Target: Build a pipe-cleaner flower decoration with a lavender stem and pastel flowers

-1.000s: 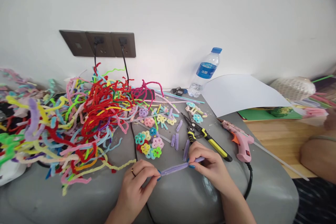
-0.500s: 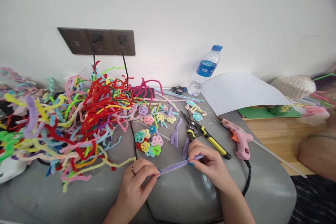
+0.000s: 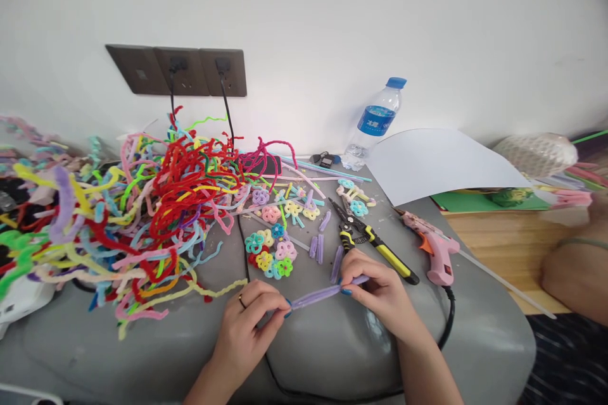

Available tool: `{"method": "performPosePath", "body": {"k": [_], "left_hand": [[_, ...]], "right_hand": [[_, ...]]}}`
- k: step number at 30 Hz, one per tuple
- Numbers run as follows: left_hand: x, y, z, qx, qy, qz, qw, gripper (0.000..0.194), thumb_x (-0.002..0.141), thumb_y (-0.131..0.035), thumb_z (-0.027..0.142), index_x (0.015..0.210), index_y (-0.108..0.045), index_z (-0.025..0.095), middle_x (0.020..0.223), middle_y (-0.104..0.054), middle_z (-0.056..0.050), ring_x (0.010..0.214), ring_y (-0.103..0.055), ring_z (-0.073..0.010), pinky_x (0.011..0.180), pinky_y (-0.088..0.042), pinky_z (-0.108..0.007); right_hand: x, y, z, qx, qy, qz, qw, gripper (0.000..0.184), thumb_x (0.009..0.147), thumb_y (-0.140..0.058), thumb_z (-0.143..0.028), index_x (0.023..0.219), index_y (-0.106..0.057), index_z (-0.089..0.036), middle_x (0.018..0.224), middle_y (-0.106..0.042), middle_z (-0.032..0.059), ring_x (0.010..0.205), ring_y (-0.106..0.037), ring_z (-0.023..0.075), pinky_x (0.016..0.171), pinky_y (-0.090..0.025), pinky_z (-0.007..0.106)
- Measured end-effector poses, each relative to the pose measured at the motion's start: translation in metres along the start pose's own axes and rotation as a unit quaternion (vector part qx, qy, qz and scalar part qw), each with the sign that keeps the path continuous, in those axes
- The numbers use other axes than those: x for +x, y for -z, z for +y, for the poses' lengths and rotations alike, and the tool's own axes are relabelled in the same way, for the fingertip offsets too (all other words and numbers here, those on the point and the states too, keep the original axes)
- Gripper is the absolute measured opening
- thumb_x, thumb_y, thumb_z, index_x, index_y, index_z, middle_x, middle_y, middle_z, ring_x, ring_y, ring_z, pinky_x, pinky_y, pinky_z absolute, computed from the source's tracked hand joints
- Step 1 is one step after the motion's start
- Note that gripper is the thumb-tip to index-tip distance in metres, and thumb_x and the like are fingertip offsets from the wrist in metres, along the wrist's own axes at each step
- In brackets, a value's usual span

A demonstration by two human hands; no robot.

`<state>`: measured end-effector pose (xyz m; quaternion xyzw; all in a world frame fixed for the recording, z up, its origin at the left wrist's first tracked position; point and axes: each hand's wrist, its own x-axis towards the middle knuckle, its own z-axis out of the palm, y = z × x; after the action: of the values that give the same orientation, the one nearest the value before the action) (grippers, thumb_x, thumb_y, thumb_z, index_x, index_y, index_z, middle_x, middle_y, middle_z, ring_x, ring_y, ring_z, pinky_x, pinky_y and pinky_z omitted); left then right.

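1. The purple strip lay between your hands, long axis crosswise, slanting away rightward;
2. your left hand pinched its left end; your right hand pinched short of the other tip.

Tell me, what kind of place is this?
Probably a craft corner: there's a tangled heap of colourful fuzzy pipe cleaners, a bunch of multicoloured fuzzy looped flowers, and a pink plastic glue gun with an orange trigger.
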<state>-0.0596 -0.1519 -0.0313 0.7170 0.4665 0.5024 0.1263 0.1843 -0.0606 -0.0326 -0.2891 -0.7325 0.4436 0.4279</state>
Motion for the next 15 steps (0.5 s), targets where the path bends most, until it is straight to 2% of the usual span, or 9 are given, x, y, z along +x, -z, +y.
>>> {"method": "performPosePath", "body": {"k": [8, 15], "left_hand": [[-0.0041, -0.0012, -0.0024, -0.007, 0.012, -0.001, 1.000, 0.012, 0.097, -0.059, 0.016, 0.091, -0.067, 0.022, 0.076, -0.071, 0.000, 0.067, -0.068, -0.0130, 0.059, -0.052, -0.020], [-0.0037, -0.0010, -0.0021, -0.003, 0.003, -0.005, 1.000, 0.013, 0.100, -0.057, 0.018, 0.092, -0.066, 0.022, 0.077, -0.070, 0.000, 0.069, -0.067, -0.0120, 0.061, -0.052, -0.019]], "right_hand": [[0.0015, -0.0003, -0.0027, -0.017, -0.017, 0.006, 1.000, 0.036, 0.093, -0.071, -0.051, 0.071, -0.072, -0.021, 0.065, -0.063, 0.0049, 0.067, -0.055, 0.0208, 0.061, -0.044, 0.033], [0.0011, -0.0006, -0.0018, -0.006, -0.008, 0.006, 1.000, 0.032, 0.093, -0.071, -0.047, 0.074, -0.073, -0.022, 0.067, -0.064, 0.0045, 0.068, -0.056, 0.0203, 0.061, -0.044, 0.032]]}}
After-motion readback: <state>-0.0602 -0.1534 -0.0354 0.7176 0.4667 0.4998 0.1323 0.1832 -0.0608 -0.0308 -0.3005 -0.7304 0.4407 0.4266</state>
